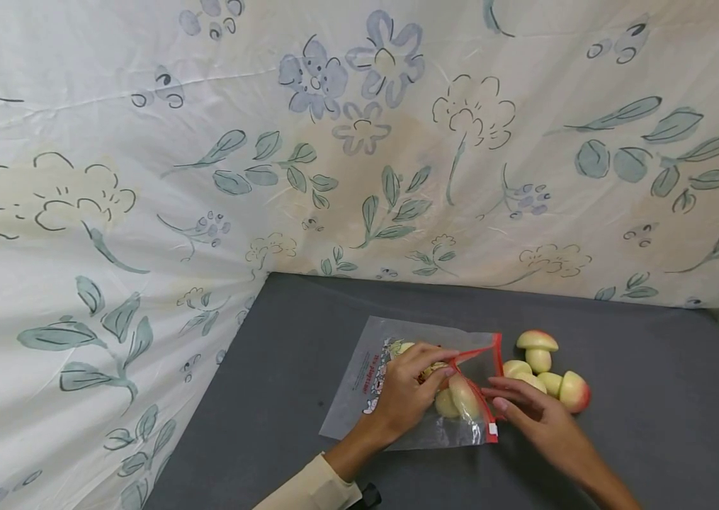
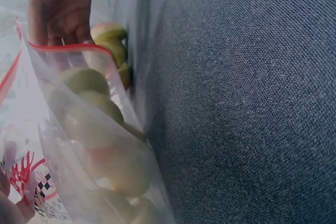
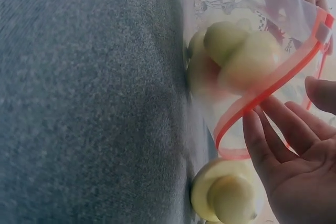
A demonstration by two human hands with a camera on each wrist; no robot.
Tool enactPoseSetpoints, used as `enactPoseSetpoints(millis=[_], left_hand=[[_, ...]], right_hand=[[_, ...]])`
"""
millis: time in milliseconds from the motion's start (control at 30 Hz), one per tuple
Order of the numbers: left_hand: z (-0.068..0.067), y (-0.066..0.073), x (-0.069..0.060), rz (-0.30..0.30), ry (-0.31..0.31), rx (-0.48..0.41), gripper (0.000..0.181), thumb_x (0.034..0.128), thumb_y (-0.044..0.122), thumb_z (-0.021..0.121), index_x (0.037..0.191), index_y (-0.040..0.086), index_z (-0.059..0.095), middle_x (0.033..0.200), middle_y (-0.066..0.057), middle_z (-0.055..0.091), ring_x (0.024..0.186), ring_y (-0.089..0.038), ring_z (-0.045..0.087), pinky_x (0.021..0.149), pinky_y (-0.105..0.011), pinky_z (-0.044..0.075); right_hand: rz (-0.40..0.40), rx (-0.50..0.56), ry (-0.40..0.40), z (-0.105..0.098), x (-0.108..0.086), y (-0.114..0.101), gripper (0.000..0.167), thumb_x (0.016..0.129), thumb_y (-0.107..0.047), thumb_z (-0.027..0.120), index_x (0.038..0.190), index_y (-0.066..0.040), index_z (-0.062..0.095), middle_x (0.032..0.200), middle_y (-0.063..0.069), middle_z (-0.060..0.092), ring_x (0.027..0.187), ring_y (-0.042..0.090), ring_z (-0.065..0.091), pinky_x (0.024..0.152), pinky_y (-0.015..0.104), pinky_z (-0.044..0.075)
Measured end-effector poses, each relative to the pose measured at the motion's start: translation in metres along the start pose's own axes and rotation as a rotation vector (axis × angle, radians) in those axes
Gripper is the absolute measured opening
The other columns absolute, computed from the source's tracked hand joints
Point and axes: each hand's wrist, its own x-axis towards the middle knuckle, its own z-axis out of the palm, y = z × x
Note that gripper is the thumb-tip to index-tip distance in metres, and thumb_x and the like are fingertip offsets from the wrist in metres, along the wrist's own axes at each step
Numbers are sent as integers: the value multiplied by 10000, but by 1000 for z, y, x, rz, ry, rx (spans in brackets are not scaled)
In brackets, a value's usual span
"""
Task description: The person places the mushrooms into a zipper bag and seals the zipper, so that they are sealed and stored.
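A clear zip bag (image 1: pixel 349 404) with a red zip edge and a white slider lies on the dark surface, its mouth gaping to the right. Mushroom-shaped pieces (image 1: pixel 461 398), pale green-yellow with reddish patches, are inside. My left hand (image 1: pixel 404 389) reaches over the bag and pinches its upper layer near the zip edge. At the mouth, my right hand (image 1: pixel 540 418) touches the red edge with extended fingers; in the right wrist view no piece shows in its palm (image 3: pixel 304 182). Several more mushroom-shaped pieces (image 1: pixel 538 347) lie just beyond the right hand.
The dark grey cloth-covered table (image 1: pixel 257 397) extends around the bag. A floral curtain (image 1: pixel 333 212) hangs along the back and left side of the table.
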Motion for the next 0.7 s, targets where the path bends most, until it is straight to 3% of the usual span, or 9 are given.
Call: enactPoseSetpoints(millis=[133,333,533,700], left_hand=[[0,0,0,8,4,-12,245,1012,110,728,1254,119,763,1101,-23,716,630,11,452,585,-69,395],[0,0,0,14,7,-14,242,1009,102,731,1249,114,763,1099,-25,716,636,22,448,581,-68,395],[0,1,-1,13,9,-22,240,1014,104,726,1251,111,762,1104,-31,722,678,2,510,604,-64,426],[0,1,-1,17,14,-20,244,1008,93,732,1248,110,764,1101,-33,727,727,-33,547,631,-72,438]], right_hand=[[-18,-10,-15,2,2,1,337,1111,-68,540,1418,61,593,1262,163,753,1121,37,710,857,294,616],[44,-58,2,4,2,-1,341,1131,-166,533,1424,-15,622,1263,99,761,1104,35,710,850,331,616],[25,-36,17,5,0,-1,341,1118,-122,550,1427,8,612,1299,177,723,1097,49,713,850,321,616],[38,-22,36,1,-4,1,350,1111,-117,565,1428,27,600,1314,211,697,1103,145,735,868,311,613]])
